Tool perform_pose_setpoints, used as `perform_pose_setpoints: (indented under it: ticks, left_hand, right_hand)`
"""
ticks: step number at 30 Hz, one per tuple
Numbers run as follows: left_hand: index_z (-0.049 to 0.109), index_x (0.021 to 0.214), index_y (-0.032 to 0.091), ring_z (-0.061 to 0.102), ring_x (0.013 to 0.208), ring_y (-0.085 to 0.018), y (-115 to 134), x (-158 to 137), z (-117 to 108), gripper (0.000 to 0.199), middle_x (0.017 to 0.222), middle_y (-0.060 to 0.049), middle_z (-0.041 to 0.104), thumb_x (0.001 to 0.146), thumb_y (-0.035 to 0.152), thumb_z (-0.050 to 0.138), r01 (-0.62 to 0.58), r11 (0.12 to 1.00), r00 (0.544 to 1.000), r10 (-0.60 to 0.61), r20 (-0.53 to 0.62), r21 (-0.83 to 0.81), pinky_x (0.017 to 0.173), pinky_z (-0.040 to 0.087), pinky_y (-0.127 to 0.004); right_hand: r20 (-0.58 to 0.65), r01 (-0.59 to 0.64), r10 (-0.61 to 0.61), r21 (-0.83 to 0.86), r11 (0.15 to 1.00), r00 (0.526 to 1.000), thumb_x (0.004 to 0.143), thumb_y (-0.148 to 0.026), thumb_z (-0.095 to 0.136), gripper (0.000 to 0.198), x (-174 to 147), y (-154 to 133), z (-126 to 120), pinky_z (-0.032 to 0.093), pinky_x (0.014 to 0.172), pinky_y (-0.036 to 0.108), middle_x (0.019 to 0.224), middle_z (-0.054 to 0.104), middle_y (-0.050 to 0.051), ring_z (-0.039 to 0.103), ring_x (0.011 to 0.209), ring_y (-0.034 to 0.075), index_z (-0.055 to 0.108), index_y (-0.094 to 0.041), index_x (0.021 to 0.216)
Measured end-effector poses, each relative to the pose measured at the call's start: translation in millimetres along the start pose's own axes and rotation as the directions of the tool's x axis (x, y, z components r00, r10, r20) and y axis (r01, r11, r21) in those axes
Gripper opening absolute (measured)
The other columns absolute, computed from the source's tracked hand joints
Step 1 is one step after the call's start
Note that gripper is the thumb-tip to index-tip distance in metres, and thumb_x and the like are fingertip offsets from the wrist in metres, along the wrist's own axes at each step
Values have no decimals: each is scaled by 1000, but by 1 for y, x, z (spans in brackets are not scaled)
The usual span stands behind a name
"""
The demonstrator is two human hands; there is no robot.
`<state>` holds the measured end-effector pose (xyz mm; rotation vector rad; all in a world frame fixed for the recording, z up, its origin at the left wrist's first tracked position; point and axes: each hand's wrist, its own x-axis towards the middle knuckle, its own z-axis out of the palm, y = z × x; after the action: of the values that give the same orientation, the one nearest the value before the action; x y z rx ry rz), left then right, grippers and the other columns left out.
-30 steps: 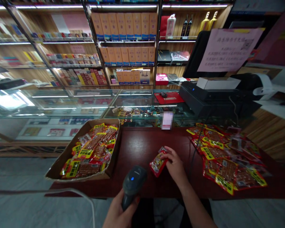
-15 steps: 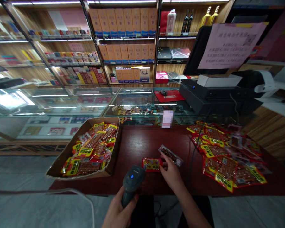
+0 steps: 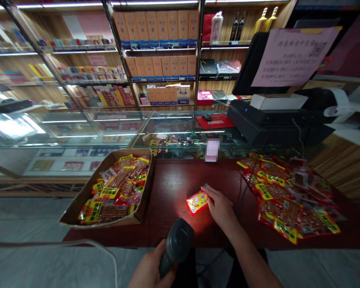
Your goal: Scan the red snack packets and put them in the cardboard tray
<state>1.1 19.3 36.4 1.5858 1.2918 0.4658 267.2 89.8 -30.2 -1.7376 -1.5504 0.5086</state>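
Note:
My left hand (image 3: 156, 264) is wrapped around the handle of a dark handheld barcode scanner (image 3: 179, 242) near the table's front edge. Light from the scanner falls on a small red and yellow snack packet (image 3: 197, 202), whose right end is pinched in my right hand (image 3: 220, 208). Just behind that hand, a sliver of a clear packet (image 3: 208, 186) shows; the rest is covered by the hand. Under the packets lies the dark red wooden table (image 3: 174, 176).
On the left stands an open cardboard box (image 3: 144, 200) of red and yellow snack packets. A loose pile of similar packets (image 3: 285, 196) covers the table's right side. Behind are a glass counter (image 3: 114, 128), a red mouse pad (image 3: 216, 122) and a black monitor (image 3: 252, 60).
The scanner has moved right and its light is now on the packet. My right hand has tilted the red packet and covers most of the clear packet beside it.

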Motion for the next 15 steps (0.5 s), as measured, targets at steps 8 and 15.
perform_pose_setpoints:
  ticks: [8,15]
  left_hand:
    - [73,99,17,70,81,-24,-14,4,0,29,84,-3,77,73,15,62,-32,999,998,32,51,3,79,52,-24]
    - [71,107,15,69,85,-24,-33,2,0,29,92,-4,77,82,20,57,-32,998,999,34,-28,57,77,50,-24]
  right_hand:
    - [29,-23,20,126,992,999,83,-9,47,49,5,-8,-8,45,112,41,127,71,5,64,121,20,70,-25,123]
    - [184,-134,-4,730,671,983,78,-27,67,50,59,-74,23,55,99,41,125,71,9,68,112,22,65,-21,128]
